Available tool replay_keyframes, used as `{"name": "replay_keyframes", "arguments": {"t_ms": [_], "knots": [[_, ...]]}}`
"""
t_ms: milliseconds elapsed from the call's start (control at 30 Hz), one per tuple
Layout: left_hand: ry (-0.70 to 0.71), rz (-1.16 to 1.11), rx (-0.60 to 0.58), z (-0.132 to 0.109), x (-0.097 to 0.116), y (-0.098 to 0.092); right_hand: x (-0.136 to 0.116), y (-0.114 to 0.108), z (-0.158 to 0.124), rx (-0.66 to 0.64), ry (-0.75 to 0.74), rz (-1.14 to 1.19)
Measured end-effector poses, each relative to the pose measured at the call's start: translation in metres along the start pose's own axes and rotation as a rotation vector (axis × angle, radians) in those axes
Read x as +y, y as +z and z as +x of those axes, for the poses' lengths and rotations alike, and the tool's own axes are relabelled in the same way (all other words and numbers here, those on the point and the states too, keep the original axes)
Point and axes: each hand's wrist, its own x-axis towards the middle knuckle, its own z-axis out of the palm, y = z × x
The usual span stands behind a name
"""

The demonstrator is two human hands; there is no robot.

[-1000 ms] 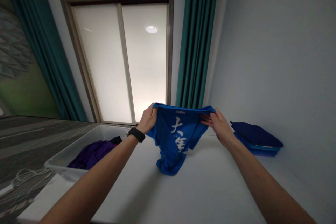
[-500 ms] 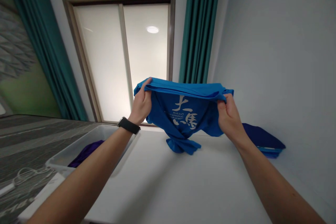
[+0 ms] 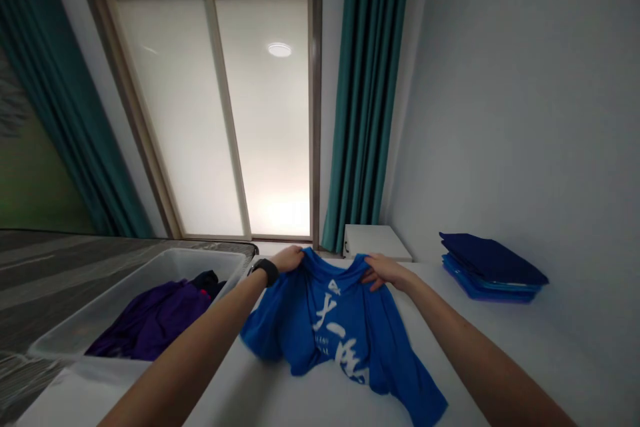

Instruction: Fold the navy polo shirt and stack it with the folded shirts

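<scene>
A blue T-shirt with white lettering hangs from both hands by its neckline, low over the white table. My left hand, with a dark watch at the wrist, pinches the fabric left of the collar. On the collar's other side, my right hand grips the cloth between thumb and fingers. The sleeves spread out to both sides, and the right one reaches down toward the table. The shirt's lower part is bunched or folded out of sight.
At the left stands a translucent plastic bin with purple and dark clothes in it. A stack of folded blue clothes lies at the right by the wall. Behind the table is a small white cabinet.
Both hands have come down and closer together, now holding the shirt at its collar. The shirt has opened downward with its lettering upright. The view has shifted, showing more of the bin and stack.
</scene>
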Motion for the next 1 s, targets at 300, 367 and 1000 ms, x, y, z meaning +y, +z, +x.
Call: {"name": "replay_keyframes", "arguments": {"t_ms": [300,367,1000], "knots": [[0.461,-0.006,0.732,0.056,0.050,-0.053,-0.066,-0.069,0.065,0.592,-0.464,-0.024],[0.480,0.021,0.725,0.047,0.046,-0.052,-0.062,-0.068,0.052,0.620,-0.530,-0.062],[0.133,0.375,0.294,-0.041,-0.064,0.011,0.048,0.007,-0.026,0.327,-0.230,-0.264]]}}
